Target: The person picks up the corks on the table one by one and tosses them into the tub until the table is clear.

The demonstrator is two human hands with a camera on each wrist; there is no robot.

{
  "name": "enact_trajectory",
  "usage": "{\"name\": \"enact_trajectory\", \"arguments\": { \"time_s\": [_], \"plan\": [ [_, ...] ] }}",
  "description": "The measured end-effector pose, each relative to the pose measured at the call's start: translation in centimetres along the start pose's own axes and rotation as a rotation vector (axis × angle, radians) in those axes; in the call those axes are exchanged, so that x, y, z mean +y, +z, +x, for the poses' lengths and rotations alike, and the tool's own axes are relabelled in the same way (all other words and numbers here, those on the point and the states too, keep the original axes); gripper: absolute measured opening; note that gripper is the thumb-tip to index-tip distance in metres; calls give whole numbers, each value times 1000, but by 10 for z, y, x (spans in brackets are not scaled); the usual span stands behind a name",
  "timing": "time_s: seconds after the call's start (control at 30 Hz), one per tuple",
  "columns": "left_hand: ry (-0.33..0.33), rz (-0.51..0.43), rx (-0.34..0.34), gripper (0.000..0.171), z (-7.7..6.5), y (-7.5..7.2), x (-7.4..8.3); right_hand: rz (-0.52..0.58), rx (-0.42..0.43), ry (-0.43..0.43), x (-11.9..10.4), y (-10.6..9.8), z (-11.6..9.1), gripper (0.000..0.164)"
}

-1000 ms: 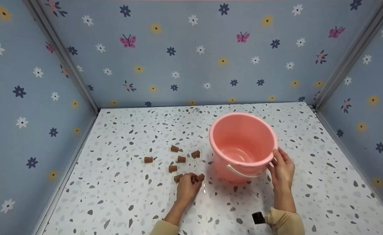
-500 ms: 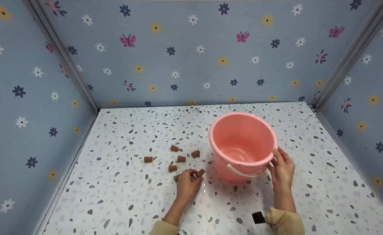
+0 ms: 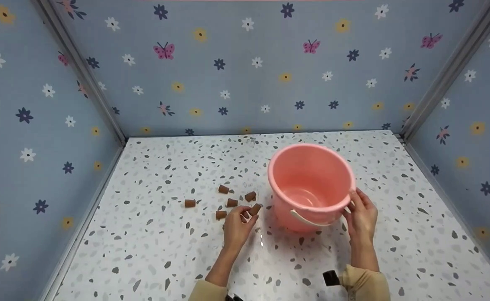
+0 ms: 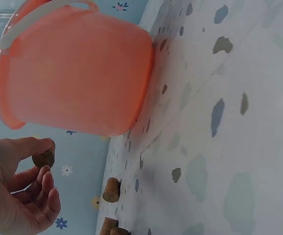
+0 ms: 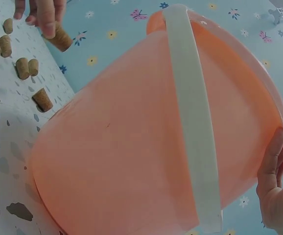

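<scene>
Evidently, the left grip (image 3: 237, 228) pinches 1 tapered cork (image 3: 255, 209) beside the pink bucket (image 3: 309, 173), whose rim (image 3: 311, 210) the right grip (image 3: 361, 219) holds. This looks like a carrying step, the next move calling for height over that rim. In the head view, the left grip masks 1 of 6 loose corks (image 3: 232, 202).

In the head view, your bucket (image 3: 309, 175) stands on the table (image 3: 153, 242) right of centre, its handle (image 5: 194, 117) hanging across the near side. Your right hand (image 3: 361, 217) is at its right rim; your left hand (image 3: 237, 228), at lower centre, has one cork (image 3: 255, 209) between thumb and fingers, left of the bucket. Loose corks (image 3: 232, 202) lie on the table behind and left of your left hand, the leftmost apart from the others. The back panel (image 3: 265, 50) rises behind the table.
</scene>
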State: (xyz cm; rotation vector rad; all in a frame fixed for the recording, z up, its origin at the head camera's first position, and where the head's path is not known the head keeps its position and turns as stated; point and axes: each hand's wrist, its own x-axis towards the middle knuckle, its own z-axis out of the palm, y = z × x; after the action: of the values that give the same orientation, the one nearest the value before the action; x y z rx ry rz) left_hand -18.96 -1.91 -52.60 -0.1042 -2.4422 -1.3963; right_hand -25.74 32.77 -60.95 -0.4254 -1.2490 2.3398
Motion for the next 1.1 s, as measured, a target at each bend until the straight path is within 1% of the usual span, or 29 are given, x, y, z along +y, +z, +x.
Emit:
{"name": "enact_trajectory", "arguments": {
  "time_s": [0.17, 0.27, 0.43, 0.53, 0.57, 0.6, 0.67, 0.73, 0.77, 0.8, 0.83, 0.97, 1.0, 1.07, 1.1],
  "plan": [
    [15, -37, 17, 17, 4, -5, 10, -7, 3, -10, 1, -1, 1, 50],
    [18, -40, 19, 18, 7, -8, 18, 2, 10, 6, 1, -1, 2, 50],
    [76, -50, 32, 20, 12, -14, 31, 2, 5, 25, -3, 2, -1, 50],
    [111, -73, 29, 20, 15, -18, 40, -7, -20, 37, -12, 7, -10, 47],
    [120, -80, 28, 20, 16, -18, 43, 27, -46, 60, -25, 16, -23, 44],
    [127, -87, 25, 19, 17, -19, 46, 45, -60, 82, -32, 21, -30, 41],
    [148, -86, 27, 18, 19, -20, 51, 55, -57, 101, -41, 27, -38, 38],
    [167, -80, 25, 18, 21, -20, 57, 47, -55, 107, -44, 30, -41, 39],
    [173, -75, 23, 18, 21, -20, 59, 56, -57, 126, -47, 31, -43, 38],
    [178, -71, 18, 18, 22, -19, 62, 13, -37, 109, -37, 23, -32, 41],
    [182, -67, 15, 18, 22, -19, 65, -8, -29, 95, -31, 18, -26, 45],
    [186, -67, 0, 19, 26, -16, 76, -40, -19, 60, -16, 8, -13, 49],
    [189, -66, -3, 19, 27, -15, 79, -50, -13, 47, -10, 5, -9, 53],
    [191, -54, -11, 21, 29, -14, 85, -61, -8, 40, -9, 4, -7, 53],
    [189, -48, -20, 21, 30, -13, 87, -45, -17, 61, -13, 6, -11, 50]
  ]
}}
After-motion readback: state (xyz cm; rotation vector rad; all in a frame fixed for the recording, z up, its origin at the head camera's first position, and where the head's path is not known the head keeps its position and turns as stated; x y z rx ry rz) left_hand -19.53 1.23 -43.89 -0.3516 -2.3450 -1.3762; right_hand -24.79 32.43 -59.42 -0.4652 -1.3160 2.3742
